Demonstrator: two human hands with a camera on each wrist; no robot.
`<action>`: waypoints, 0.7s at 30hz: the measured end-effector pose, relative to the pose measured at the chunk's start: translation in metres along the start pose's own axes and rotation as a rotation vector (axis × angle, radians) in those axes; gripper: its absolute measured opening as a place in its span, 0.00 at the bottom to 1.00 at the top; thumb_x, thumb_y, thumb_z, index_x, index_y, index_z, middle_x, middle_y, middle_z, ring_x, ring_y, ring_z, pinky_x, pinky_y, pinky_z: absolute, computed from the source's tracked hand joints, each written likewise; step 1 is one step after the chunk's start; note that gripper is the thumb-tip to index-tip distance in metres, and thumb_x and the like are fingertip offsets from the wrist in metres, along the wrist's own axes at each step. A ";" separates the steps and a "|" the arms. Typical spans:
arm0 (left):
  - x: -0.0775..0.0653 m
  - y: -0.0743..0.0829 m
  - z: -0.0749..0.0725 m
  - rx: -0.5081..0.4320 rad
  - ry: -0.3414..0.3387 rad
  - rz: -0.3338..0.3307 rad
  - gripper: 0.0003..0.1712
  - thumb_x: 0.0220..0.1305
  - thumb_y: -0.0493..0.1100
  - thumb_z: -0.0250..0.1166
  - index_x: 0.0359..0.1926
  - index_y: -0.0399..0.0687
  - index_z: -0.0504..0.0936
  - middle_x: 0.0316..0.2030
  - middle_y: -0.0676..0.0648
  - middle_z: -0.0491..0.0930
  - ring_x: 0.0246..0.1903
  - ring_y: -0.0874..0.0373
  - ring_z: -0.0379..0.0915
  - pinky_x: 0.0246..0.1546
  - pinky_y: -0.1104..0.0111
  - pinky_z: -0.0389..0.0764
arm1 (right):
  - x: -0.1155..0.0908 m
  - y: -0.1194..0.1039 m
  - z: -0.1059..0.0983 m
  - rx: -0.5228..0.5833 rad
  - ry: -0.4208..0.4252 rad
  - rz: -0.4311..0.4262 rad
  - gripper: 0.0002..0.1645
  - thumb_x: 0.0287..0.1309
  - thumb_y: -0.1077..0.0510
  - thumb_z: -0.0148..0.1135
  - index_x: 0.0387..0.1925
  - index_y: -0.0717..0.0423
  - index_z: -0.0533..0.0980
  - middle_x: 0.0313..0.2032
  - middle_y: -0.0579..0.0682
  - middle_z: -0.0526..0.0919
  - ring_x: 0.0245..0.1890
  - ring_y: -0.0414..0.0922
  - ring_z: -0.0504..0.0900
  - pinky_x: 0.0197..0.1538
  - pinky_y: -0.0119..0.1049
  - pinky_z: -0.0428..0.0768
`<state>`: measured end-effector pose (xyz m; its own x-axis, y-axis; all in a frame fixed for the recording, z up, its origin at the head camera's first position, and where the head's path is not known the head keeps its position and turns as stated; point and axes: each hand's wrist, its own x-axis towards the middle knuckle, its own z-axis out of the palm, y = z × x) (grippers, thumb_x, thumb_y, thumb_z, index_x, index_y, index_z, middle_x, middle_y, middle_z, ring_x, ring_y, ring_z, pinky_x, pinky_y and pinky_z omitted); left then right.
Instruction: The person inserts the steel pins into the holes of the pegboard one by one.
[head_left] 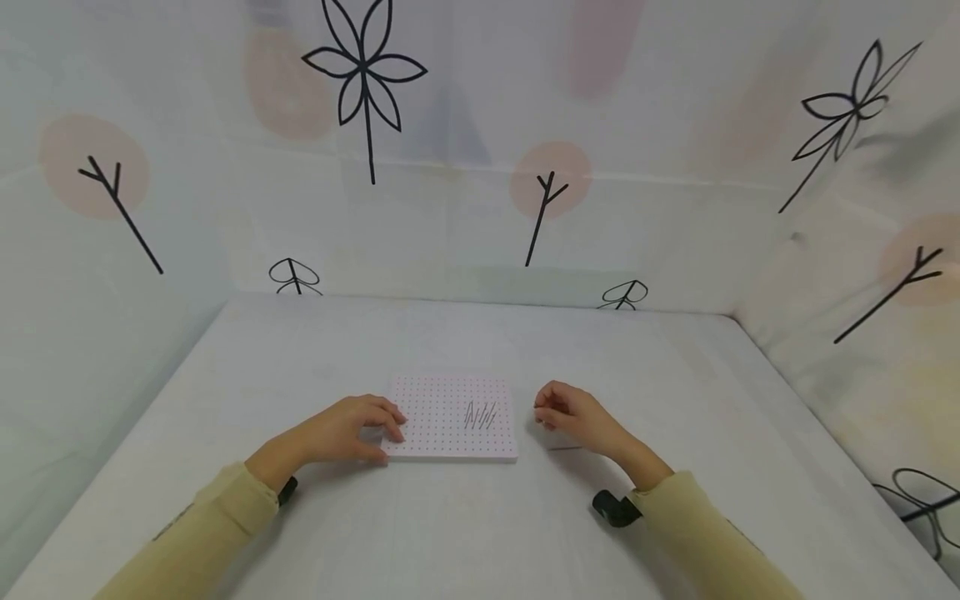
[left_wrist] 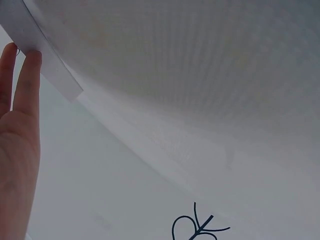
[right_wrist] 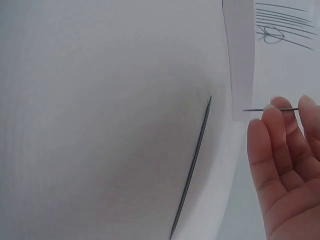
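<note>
A flat white board [head_left: 427, 417] with a grid of small dots lies on the table. My left hand [head_left: 348, 429] rests at its left edge, fingers over the top and thumb by the front corner. In the left wrist view two fairly straight fingers touch the side of the board [left_wrist: 57, 72]. Several thin dark pins [head_left: 480, 415] stand slanted on the board's right part. Just right of the board, my right hand [head_left: 573, 417] pinches a pointed pin [right_wrist: 254, 109] between thumb and fingertips. Below that hand, another pin [head_left: 564, 448] lies on the table.
The white-covered table [head_left: 465, 533] runs back to a patterned cloth wall [head_left: 450, 225], with more cloth at both sides. A dark wrist camera [head_left: 617, 508] sits under the right sleeve, and another [head_left: 288, 490] by the left wrist.
</note>
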<state>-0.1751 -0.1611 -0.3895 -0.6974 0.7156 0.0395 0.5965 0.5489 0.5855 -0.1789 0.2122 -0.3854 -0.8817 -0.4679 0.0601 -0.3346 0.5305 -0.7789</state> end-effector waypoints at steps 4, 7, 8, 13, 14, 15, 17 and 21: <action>0.001 0.000 0.001 0.001 0.004 -0.007 0.13 0.48 0.40 0.73 0.36 0.56 0.84 0.49 0.54 0.76 0.54 0.53 0.68 0.56 0.55 0.68 | 0.002 -0.004 0.002 -0.008 0.023 -0.018 0.05 0.61 0.64 0.58 0.37 0.61 0.71 0.31 0.49 0.79 0.28 0.43 0.76 0.34 0.34 0.78; 0.001 0.000 0.001 0.005 0.007 0.001 0.13 0.47 0.39 0.74 0.36 0.55 0.84 0.49 0.53 0.76 0.54 0.52 0.68 0.56 0.54 0.68 | 0.003 -0.006 0.005 0.007 0.042 -0.022 0.05 0.60 0.64 0.59 0.36 0.60 0.71 0.31 0.49 0.79 0.29 0.43 0.77 0.35 0.34 0.79; 0.001 0.000 0.001 0.007 0.007 0.003 0.13 0.47 0.40 0.74 0.36 0.55 0.84 0.49 0.53 0.76 0.54 0.52 0.68 0.55 0.54 0.68 | 0.004 -0.007 0.006 0.016 0.050 -0.022 0.05 0.60 0.64 0.59 0.36 0.59 0.71 0.31 0.49 0.80 0.29 0.43 0.78 0.36 0.34 0.79; 0.000 0.000 0.001 0.015 0.009 0.006 0.13 0.47 0.40 0.74 0.36 0.56 0.84 0.49 0.53 0.76 0.54 0.51 0.68 0.55 0.54 0.68 | 0.008 -0.010 0.011 0.086 0.075 -0.038 0.06 0.59 0.64 0.60 0.36 0.62 0.71 0.32 0.52 0.81 0.31 0.45 0.81 0.38 0.35 0.80; 0.000 0.000 0.001 0.014 0.008 0.001 0.13 0.47 0.40 0.74 0.36 0.56 0.84 0.49 0.53 0.76 0.54 0.52 0.68 0.55 0.54 0.68 | 0.009 -0.010 0.012 0.099 0.078 -0.043 0.06 0.59 0.64 0.60 0.36 0.62 0.71 0.32 0.52 0.81 0.31 0.45 0.81 0.38 0.35 0.81; 0.000 0.000 0.001 0.013 0.007 -0.003 0.13 0.47 0.40 0.74 0.36 0.56 0.84 0.49 0.54 0.76 0.54 0.52 0.68 0.56 0.55 0.68 | 0.010 -0.010 0.013 0.108 0.079 -0.052 0.07 0.58 0.64 0.60 0.36 0.63 0.71 0.32 0.52 0.81 0.31 0.45 0.81 0.38 0.34 0.81; 0.000 0.000 0.001 0.014 0.007 -0.002 0.13 0.48 0.40 0.73 0.36 0.56 0.84 0.49 0.54 0.76 0.54 0.52 0.68 0.56 0.55 0.68 | 0.011 -0.010 0.015 0.125 0.082 -0.069 0.06 0.58 0.64 0.60 0.35 0.62 0.71 0.31 0.52 0.81 0.31 0.44 0.81 0.37 0.34 0.81; 0.000 0.000 0.000 0.014 0.007 0.011 0.12 0.48 0.40 0.74 0.36 0.55 0.84 0.49 0.53 0.76 0.54 0.51 0.68 0.56 0.54 0.68 | 0.013 -0.009 0.019 0.122 0.091 -0.100 0.06 0.58 0.66 0.60 0.35 0.61 0.71 0.30 0.51 0.81 0.30 0.43 0.81 0.35 0.33 0.81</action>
<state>-0.1749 -0.1612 -0.3896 -0.6931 0.7190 0.0515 0.6097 0.5467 0.5739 -0.1813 0.1877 -0.3893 -0.8745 -0.4451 0.1929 -0.3841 0.3923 -0.8358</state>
